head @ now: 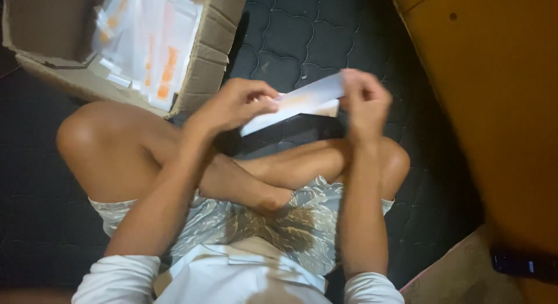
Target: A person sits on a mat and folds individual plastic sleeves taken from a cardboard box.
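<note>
Left hand (235, 103) pinches the left end of 1 white paper strip (302, 100) w/ orange marks; right hand (363, 100) grips its right end, strip held above crossed legs. 1 open cardboard box (203, 54) upper left, many similar packets (151, 42) inside, too blurred to count. All on dark quilted mattress (290, 36).

The person wears a white top whose sleeves are pushed up, so that the cuffs sit bunched just above the elbows at the near edge of the view, one at the left and one at the right. Below the top come loose shorts in pale grey with a leafy, camouflage-like pattern in darker grey. Forearms, the left hand (235, 105), the right hand (365, 102), legs and feet are bare.
</note>
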